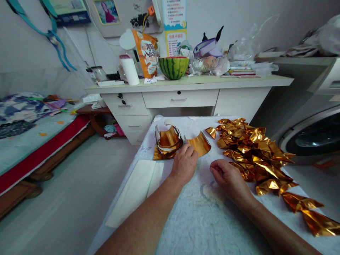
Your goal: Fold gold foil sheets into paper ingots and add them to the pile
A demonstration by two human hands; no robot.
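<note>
Foil sheet [200, 144] lies curled beyond the bent fingers of your left hand [185, 163] (their hold I cannot tell), your right hand [230, 177] has fingers pressed together, and this sheet handling seems next to need a light pinch.

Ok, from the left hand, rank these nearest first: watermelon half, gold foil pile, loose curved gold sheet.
1. Loose curved gold sheet, just ahead of the left hand.
2. Gold foil pile, to the right.
3. Watermelon half, far ahead on the desk.

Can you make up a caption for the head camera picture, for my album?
Two hands at work beside curled golden sheets and a shiny heap of folded gold foil.
</note>
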